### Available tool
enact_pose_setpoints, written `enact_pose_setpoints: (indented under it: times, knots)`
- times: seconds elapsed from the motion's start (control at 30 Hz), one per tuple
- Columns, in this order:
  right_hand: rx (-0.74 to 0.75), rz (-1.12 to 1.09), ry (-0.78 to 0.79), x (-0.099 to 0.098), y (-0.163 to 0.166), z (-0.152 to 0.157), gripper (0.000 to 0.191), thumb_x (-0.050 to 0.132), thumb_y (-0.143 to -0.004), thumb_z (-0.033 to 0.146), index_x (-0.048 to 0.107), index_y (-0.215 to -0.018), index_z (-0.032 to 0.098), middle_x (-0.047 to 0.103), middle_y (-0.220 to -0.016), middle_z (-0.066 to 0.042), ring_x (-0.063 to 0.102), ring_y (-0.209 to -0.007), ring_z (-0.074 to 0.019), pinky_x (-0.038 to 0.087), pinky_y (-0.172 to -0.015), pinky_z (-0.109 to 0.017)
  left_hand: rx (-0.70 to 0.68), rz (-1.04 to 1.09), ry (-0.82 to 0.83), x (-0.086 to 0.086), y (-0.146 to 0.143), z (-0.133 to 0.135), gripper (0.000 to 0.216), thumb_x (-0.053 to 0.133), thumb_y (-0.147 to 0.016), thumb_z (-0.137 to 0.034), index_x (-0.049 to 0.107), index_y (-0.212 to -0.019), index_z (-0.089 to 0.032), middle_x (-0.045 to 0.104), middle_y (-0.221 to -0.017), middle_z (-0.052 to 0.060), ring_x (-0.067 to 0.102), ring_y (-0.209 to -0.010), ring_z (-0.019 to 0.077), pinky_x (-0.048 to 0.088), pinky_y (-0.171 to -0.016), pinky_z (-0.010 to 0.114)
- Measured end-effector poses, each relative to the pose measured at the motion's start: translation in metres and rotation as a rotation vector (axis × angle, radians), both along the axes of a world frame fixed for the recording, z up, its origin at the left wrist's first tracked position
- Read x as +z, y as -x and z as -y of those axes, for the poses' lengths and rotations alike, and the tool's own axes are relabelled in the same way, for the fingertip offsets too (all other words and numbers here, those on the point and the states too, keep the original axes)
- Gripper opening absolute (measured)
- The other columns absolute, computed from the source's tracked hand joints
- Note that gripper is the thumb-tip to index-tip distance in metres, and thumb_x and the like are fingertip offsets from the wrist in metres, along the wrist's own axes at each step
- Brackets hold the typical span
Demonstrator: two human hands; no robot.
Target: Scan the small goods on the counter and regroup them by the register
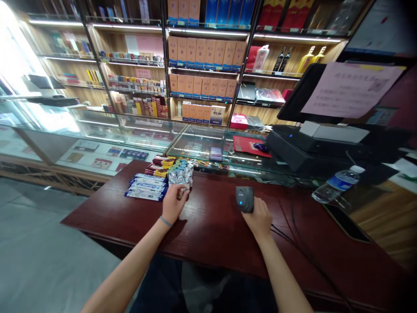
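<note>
My right hand [259, 219] was clenched around the grey scanner [244, 199], held upright over the red counter [215, 234]. Left of the scanner, my left hand [172, 205] curled its fingers on a small shiny pack [183, 191] at the near edge of the pack cluster [180, 173]. Blue cartons [146, 188] lay further left of the scanner, and a water bottle [339, 183] lay well to its right.

Bare desk [211, 230] open between left hand [173, 205] and right hand [259, 220] (the one gripping the scanner [244, 198]), and toward the near edge. Blocked ahead-left by clustered small packs [181, 174] and blue cartons [146, 188]; rightward by black cables [293, 228] and a lying water bottle [337, 184]; beyond, by the glass counter [202, 141].
</note>
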State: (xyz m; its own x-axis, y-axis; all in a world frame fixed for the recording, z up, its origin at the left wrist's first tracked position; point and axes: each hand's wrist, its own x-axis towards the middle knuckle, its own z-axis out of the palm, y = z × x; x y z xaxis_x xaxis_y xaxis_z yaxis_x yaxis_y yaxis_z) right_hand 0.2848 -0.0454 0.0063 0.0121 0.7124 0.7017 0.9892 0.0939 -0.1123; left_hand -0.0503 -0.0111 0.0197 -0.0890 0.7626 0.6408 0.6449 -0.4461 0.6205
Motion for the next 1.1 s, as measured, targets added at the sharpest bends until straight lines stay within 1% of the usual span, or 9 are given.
enact_pose_setpoints:
  times: [0.13,0.23,0.37,0.5,0.63,0.73,0.83,0.93,1.1]
  knots:
    - [0.033,-0.042,0.022,-0.007,0.007,0.012,0.032,0.052,-0.087,0.032,0.058,-0.115,0.018,0.065,-0.094,-0.008,0.062,-0.088,-0.0224,0.043,-0.074,-0.028,0.192,-0.194,-0.044,-0.002,0.026,-0.002,0.047,0.063,-0.086,-0.042,0.058,-0.126,-0.019,0.053,-0.110,0.013,0.051,-0.106,0.0277,0.043,-0.095,0.042]
    - [0.037,-0.043,0.101,-0.013,0.009,0.016,0.036,0.051,-0.085,0.032,0.060,-0.118,0.018,0.066,-0.093,-0.008,0.063,-0.084,-0.0227,0.045,-0.074,-0.030,0.266,-0.331,0.011,-0.010,0.026,-0.003,0.060,0.066,-0.082,-0.049,0.056,-0.135,-0.022,0.051,-0.118,0.016,0.047,-0.112,0.0330,0.037,-0.099,0.049]
    - [0.045,-0.055,0.122,-0.017,0.008,0.016,0.039,0.052,-0.084,0.034,0.060,-0.118,0.017,0.067,-0.094,-0.010,0.064,-0.086,-0.0242,0.048,-0.076,-0.031,0.337,-0.386,0.057,-0.016,0.018,-0.004,0.058,0.066,-0.082,-0.051,0.058,-0.134,-0.027,0.050,-0.126,0.017,0.043,-0.116,0.0368,0.033,-0.099,0.053]
    - [0.056,-0.063,0.092,-0.016,0.010,0.014,0.035,0.051,-0.085,0.033,0.059,-0.115,0.016,0.068,-0.092,-0.010,0.066,-0.088,-0.0247,0.048,-0.078,-0.032,0.302,-0.352,0.038,-0.013,0.019,-0.003,0.042,0.062,-0.086,-0.045,0.065,-0.124,-0.028,0.053,-0.123,0.016,0.047,-0.115,0.0346,0.034,-0.099,0.051]
    - [0.079,-0.059,0.043,-0.017,0.010,0.014,0.031,0.050,-0.086,0.031,0.058,-0.111,0.016,0.068,-0.089,-0.009,0.066,-0.086,-0.0244,0.049,-0.078,-0.032,0.085,-0.284,0.009,-0.010,0.025,0.001,0.037,0.061,-0.088,-0.040,0.063,-0.121,-0.024,0.062,-0.116,0.012,0.054,-0.109,0.0296,0.038,-0.100,0.046]
    - [0.089,-0.100,0.022,-0.017,0.008,0.014,0.029,0.049,-0.085,0.032,0.057,-0.109,0.016,0.068,-0.089,-0.011,0.067,-0.087,-0.0253,0.050,-0.077,-0.033,-0.026,-0.127,-0.053,-0.006,0.025,0.006,0.034,0.064,-0.087,-0.037,0.061,-0.118,-0.024,0.065,-0.114,0.010,0.056,-0.110,0.0273,0.041,-0.101,0.044]
    - [0.084,-0.156,0.027,-0.018,0.005,0.015,0.026,0.048,-0.086,0.030,0.056,-0.107,0.017,0.068,-0.090,-0.012,0.067,-0.088,-0.0260,0.052,-0.078,-0.035,-0.048,0.192,-0.091,0.003,0.012,0.007,0.039,0.068,-0.083,-0.038,0.058,-0.117,-0.023,0.062,-0.120,0.010,0.056,-0.116,0.0257,0.043,-0.103,0.042]
    - [0.083,-0.204,0.004,-0.020,0.003,0.015,0.025,0.048,-0.085,0.029,0.056,-0.107,0.018,0.068,-0.092,-0.012,0.067,-0.090,-0.0264,0.053,-0.080,-0.037,-0.129,0.630,0.039,0.014,-0.017,-0.001,0.047,0.069,-0.082,-0.042,0.051,-0.121,-0.023,0.058,-0.122,0.009,0.061,-0.107,0.0217,0.051,-0.095,0.038]
    - [0.082,-0.249,0.025,-0.021,0.002,0.016,0.041,0.053,-0.083,0.036,0.053,-0.119,0.017,0.068,-0.108,-0.015,0.066,-0.101,-0.0291,0.053,-0.089,-0.043,-0.454,1.149,0.334,0.017,-0.073,-0.024,0.046,0.070,-0.080,-0.042,0.044,-0.115,-0.026,0.062,-0.110,0.003,0.066,-0.097,0.0160,0.055,-0.091,0.040]
